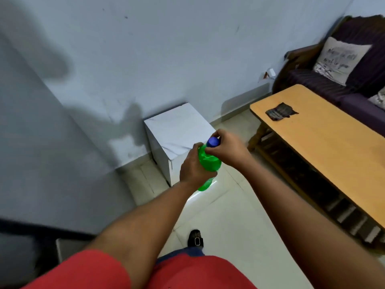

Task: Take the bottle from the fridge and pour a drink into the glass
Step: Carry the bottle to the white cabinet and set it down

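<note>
A green plastic bottle [209,162] with a blue cap [213,142] is held upright in front of me, above the tiled floor. My left hand [192,166] wraps around the bottle's body from the left. My right hand [226,147] grips the neck, its fingers closed around the blue cap. No glass shows anywhere in view. The grey surface [37,155] at the left may be the fridge; I cannot tell for sure.
A white box-shaped stand [179,130] sits against the pale blue wall just beyond the bottle. A wooden table [325,140] with a dark cloth [280,112] on it runs along the right. Behind it is a dark sofa [354,65] with cushions. My foot [195,238] rests on the floor.
</note>
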